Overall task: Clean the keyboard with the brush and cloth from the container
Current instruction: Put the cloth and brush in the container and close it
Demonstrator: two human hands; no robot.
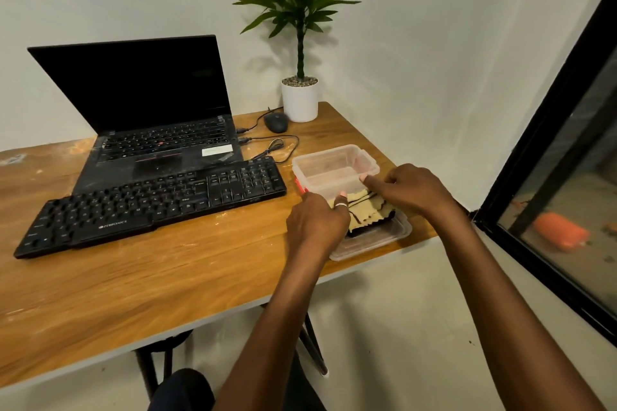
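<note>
Left hand [317, 223]: curled, with a ring on one finger. I see its fingertips pinching the near edge of the lid [330, 165].
Right hand [410, 190]: also curled, its thumb and forefinger pinching the same near edge further to the right.
Lid: clear, with clip flaps and a red seal, tipped up just behind the cloth [367, 207].
Container [387, 235]: clear and shallow, at the right edge of the surface [167, 277], partly hidden by both hands.
Cloth: beige with a wavy edge, lying in the container, thin black lines across it.
Under the cloth: something dark, too hidden for me to name.
Keyboard [150, 207]: black, on the surface left of the container, near it but apart. Its far edge overlaps the front of the laptop [150, 110].
Laptop: open, screen dark.
Far corner: mouse [276, 122], cable [277, 147] and a potted plant [299, 100].
</note>
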